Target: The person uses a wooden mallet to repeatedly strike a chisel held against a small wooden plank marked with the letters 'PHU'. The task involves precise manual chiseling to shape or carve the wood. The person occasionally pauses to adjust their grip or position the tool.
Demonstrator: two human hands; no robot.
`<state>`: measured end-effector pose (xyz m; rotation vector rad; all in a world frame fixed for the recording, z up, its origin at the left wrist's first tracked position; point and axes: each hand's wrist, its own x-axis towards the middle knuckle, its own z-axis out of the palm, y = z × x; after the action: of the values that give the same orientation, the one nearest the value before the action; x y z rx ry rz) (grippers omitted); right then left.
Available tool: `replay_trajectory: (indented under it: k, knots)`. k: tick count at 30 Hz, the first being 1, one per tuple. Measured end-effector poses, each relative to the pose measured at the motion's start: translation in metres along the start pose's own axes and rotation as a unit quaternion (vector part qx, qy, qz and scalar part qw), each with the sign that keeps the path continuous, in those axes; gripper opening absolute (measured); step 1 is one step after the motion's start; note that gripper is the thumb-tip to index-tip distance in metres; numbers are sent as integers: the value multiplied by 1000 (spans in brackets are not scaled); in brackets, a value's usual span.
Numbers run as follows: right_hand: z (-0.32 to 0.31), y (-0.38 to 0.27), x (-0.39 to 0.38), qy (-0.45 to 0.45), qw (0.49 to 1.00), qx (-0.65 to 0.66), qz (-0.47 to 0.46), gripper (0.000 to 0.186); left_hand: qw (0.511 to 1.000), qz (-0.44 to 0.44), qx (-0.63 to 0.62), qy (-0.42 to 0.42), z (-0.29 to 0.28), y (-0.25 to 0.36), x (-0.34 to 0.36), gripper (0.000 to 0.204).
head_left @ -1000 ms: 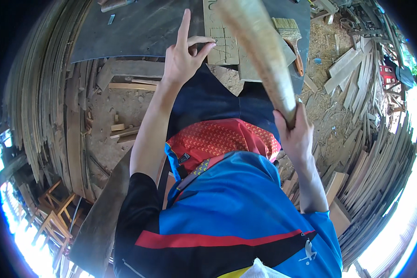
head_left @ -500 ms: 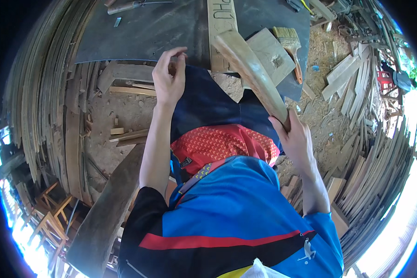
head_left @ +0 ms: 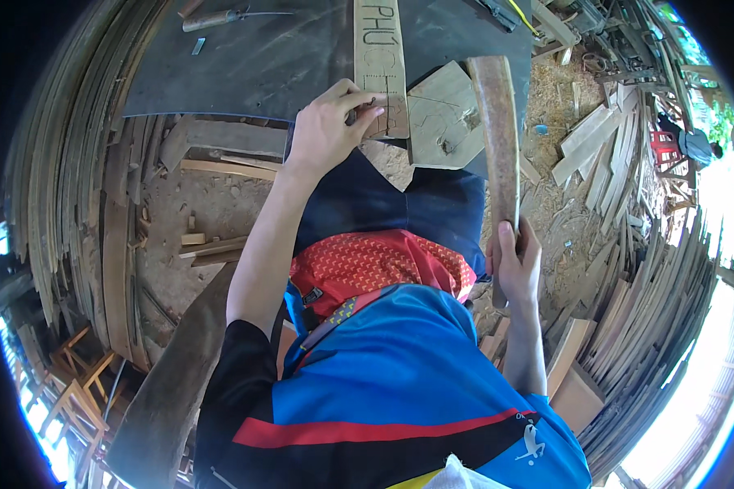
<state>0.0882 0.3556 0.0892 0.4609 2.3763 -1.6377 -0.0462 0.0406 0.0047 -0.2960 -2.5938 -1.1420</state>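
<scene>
A long, worn wooden bar (head_left: pixel 496 122) stands nearly upright in the view, and my right hand (head_left: pixel 518 261) is wrapped round its lower part. Over the near end of a narrow wooden board (head_left: pixel 377 57) with dark lettering, my left hand (head_left: pixel 330 126) is closed in a pinch. Something small and dark shows at its fingertips, too small to make out. A flat square piece of wood (head_left: pixel 444 114) with knots and cracks lies right of the lettered board, partly beside the raised bar. Both rest on a dark tabletop (head_left: pixel 253 65).
A wooden-handled tool (head_left: pixel 212 20) with a thin shaft lies at the table's far left, near a small metal piece (head_left: pixel 197 46). Stacked planks line the left (head_left: pixel 73 163) and right (head_left: pixel 661 318). A thick slab (head_left: pixel 167 399) leans beside me at lower left. A red chair (head_left: pixel 665 148) stands far right.
My left hand has moved right, over the lettered board, its fingers now pinched. My right hand has swung the bar's top rightward from over the board to upright; the brush is hidden now.
</scene>
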Motion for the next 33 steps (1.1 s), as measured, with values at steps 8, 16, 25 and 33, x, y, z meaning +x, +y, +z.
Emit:
replay_trajectory:
  k: [8, 16, 25, 33]
  knots:
    - [18, 21, -11, -25, 999, 26, 25, 24, 988, 102, 37, 109, 19, -12, -5, 11]
    - [11, 21, -6, -34, 997, -72, 10, 36, 995, 41, -38, 84, 8, -7, -4, 28]
    - [16, -5, 39, 14, 945, -280, -169, 47, 967, -193, -160, -35, -6, 7, -44, 74]
    - [-1, -12, 45, 41, 945, -249, -209, 39, 969, -199, -142, -41, 0, 11, -44, 72]
